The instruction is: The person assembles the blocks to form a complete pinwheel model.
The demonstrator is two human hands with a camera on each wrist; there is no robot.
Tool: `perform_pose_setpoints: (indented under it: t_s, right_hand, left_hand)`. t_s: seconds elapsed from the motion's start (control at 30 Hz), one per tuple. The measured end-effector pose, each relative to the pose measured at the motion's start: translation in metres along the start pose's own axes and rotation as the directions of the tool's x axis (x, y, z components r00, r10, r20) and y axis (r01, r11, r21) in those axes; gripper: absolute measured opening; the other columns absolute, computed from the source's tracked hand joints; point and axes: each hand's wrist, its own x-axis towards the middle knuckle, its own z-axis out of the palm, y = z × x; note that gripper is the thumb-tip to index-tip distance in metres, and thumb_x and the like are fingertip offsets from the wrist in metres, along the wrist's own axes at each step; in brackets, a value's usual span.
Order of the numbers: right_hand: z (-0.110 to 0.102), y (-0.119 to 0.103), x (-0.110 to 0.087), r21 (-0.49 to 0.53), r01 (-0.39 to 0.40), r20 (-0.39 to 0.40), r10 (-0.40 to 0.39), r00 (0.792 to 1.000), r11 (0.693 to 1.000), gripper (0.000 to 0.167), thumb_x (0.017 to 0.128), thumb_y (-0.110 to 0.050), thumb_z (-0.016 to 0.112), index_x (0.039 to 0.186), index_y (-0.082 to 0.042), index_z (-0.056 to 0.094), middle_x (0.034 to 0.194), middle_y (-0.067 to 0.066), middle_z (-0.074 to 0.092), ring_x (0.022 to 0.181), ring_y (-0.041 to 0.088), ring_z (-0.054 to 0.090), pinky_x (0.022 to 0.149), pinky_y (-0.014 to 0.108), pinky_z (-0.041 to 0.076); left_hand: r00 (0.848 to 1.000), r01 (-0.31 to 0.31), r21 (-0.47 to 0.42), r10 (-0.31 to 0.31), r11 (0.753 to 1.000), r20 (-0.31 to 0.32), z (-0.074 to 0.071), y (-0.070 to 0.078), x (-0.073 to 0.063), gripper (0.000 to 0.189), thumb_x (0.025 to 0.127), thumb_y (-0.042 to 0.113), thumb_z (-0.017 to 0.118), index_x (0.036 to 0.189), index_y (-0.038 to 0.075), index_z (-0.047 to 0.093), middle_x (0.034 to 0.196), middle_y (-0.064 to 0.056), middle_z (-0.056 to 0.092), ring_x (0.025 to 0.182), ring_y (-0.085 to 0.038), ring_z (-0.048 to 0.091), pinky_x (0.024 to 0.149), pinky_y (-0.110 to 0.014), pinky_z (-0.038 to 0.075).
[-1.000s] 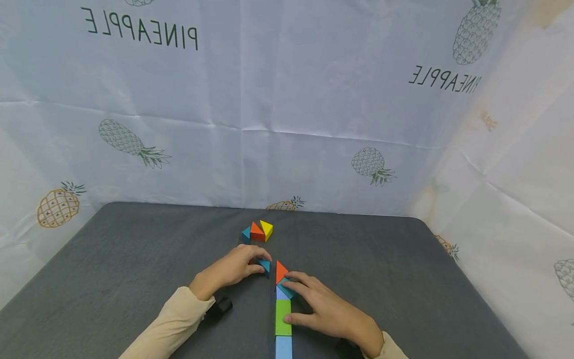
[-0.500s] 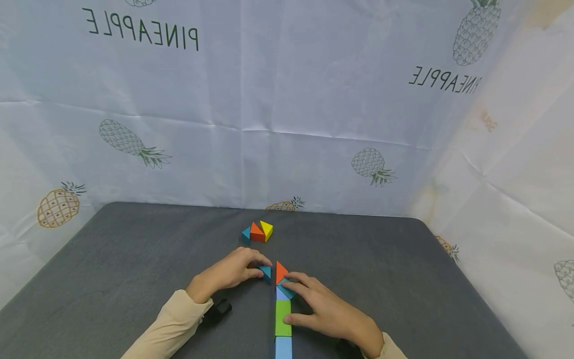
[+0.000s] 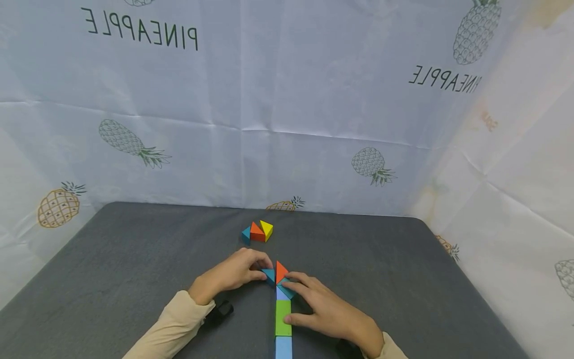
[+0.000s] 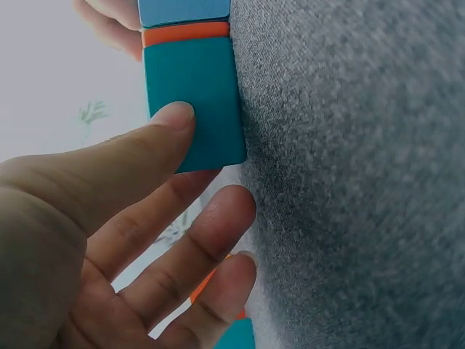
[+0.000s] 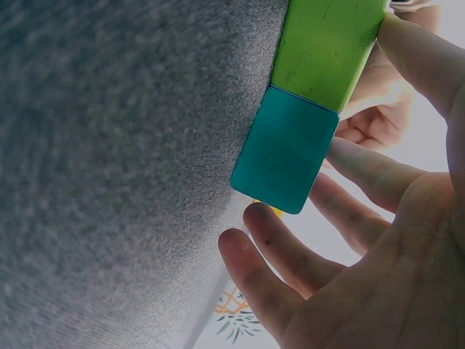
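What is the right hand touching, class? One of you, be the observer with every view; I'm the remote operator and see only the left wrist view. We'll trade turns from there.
Observer: In the head view, the right hand touches a green block.

Operator: I have no green at all. What meets its far end?

Observer: The right wrist view shows a teal block, not the one in your view, end to end with it.

Operator: Is anything yellow farther off?

Observer: Yes, the head view shows a yellow block just to the right of a red block.
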Motion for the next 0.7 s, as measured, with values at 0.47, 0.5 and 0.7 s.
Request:
perform_pose_setpoints:
  t_s: [0.47, 0.5, 0.7]
  right_hand:
    - [-0.0006, -0.0001, -0.0009, 0.005, -0.001, -0.001, 0.001, 1.0, 1.0, 0.069, 0.093, -0.061, 0.055, 0.151, -0.025, 0.042, 0.158, 0.0, 0.034, 0.142, 0.029, 0.039, 0.107, 0.056, 0.04]
    - [-0.0003, 0.0001, -0.001, 0.003, -0.002, -0.002, 0.002, 1.0, 1.0, 0.069, 0.093, -0.061, 0.055, 0.151, -0.025, 0.042, 0.158, 0.0, 0.034, 0.142, 0.029, 0.039, 0.107, 0.056, 0.04]
    - [0.0014, 0.001, -0.0011, -0.01, -0.005, -0.007, 0.005, 1.0, 1.0, 0.071, 0.093, -0.063, 0.054, 0.151, -0.025, 0.042, 0.158, 0.0, 0.033, 0.142, 0.028, 0.039, 0.107, 0.055, 0.04]
  left_hand:
    - [0.999, -0.049, -0.026, 0.049, 0.998, 0.019, 0.002, 0.0019, 0.002, 0.018, 0.089, 0.009, 0.072, 0.106, 0.006, 0.072, 0.102, -0.005, 0.075, 0.091, -0.015, 0.069, 0.078, -0.024, 0.054]
    - [0.999, -0.048, -0.028, 0.049, 0.998, 0.02, 0.0019, 0.0022, 0.0018, 0.018, 0.089, 0.009, 0.072, 0.106, 0.006, 0.072, 0.102, -0.005, 0.075, 0.092, -0.015, 0.069, 0.078, -0.025, 0.054]
    - [0.999, -0.04, -0.026, 0.04, 0.999, 0.024, 0.0015, 0.0038, 0.0012, 0.018, 0.088, 0.008, 0.073, 0.107, 0.005, 0.072, 0.103, -0.006, 0.075, 0.093, -0.017, 0.069, 0.079, -0.027, 0.055]
